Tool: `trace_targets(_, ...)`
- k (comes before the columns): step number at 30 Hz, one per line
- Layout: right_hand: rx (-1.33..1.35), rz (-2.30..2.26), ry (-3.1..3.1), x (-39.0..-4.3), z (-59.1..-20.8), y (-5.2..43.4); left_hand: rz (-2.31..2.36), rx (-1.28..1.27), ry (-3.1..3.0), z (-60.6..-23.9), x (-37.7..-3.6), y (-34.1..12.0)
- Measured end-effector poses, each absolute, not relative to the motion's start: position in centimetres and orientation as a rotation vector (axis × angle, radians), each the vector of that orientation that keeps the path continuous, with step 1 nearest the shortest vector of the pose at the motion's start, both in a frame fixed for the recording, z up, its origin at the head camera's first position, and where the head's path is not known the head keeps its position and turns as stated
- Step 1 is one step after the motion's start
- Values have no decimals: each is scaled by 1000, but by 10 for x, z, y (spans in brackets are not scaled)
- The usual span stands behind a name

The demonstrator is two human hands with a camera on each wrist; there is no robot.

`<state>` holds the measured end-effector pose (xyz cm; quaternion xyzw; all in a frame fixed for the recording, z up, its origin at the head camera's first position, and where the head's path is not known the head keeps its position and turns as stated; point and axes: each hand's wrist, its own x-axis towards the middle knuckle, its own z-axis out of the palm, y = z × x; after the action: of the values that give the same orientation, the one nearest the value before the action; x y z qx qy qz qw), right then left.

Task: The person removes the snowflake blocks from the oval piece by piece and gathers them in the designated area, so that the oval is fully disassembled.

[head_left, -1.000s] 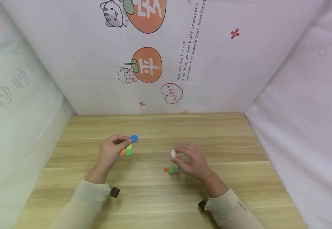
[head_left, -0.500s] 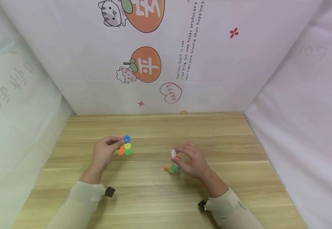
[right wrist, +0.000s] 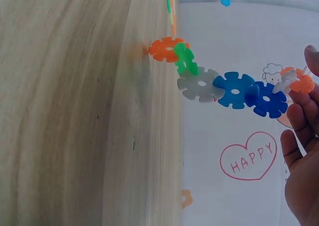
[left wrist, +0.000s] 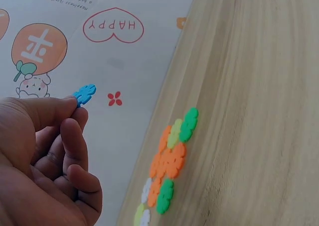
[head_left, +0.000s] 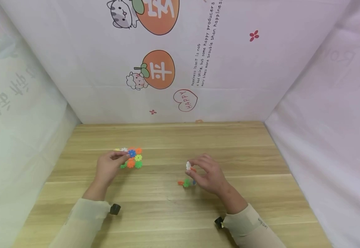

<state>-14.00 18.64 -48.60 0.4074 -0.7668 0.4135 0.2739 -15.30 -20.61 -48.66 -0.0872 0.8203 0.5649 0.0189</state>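
Between thumb and index finger, my left hand (head_left: 108, 168) pinches a blue snowflake disc (head_left: 131, 153), raised over a group of loose discs. That disc (left wrist: 84, 93) shows its notched edge in the left wrist view. My right hand (head_left: 209, 174) holds up one end of a chain of interlocked snowflake discs (right wrist: 201, 84). The chain runs from an orange disc (right wrist: 164, 50) through green, clear, and several blue discs to white and orange ones at the fingers. In the head view, the white disc (head_left: 188, 165) shows at the fingertips, and the hand hides part of the chain.
Loose snowflake discs lie on the wooden table (head_left: 167, 213) by the left hand, among them a green one (head_left: 138, 164), a yellow one (head_left: 138, 157) and an orange one (head_left: 131, 164). Printed white cloth (head_left: 229, 69) walls the table's back and sides.
My left hand has moved left with the blue disc, uncovering more of the loose discs, with orange and white ones now showing behind it. The right hand and chain stay nearly still.
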Motion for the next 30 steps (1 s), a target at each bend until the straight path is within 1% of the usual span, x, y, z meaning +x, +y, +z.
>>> trace_targets(13,1093,1106,-2063,-142,-485,187,1658,-281,2605,-499,-153,-221)
trace_targets(30,1089,1100,-2066,-141,-484,186,1573,-422,2639,-511,-151,-239)
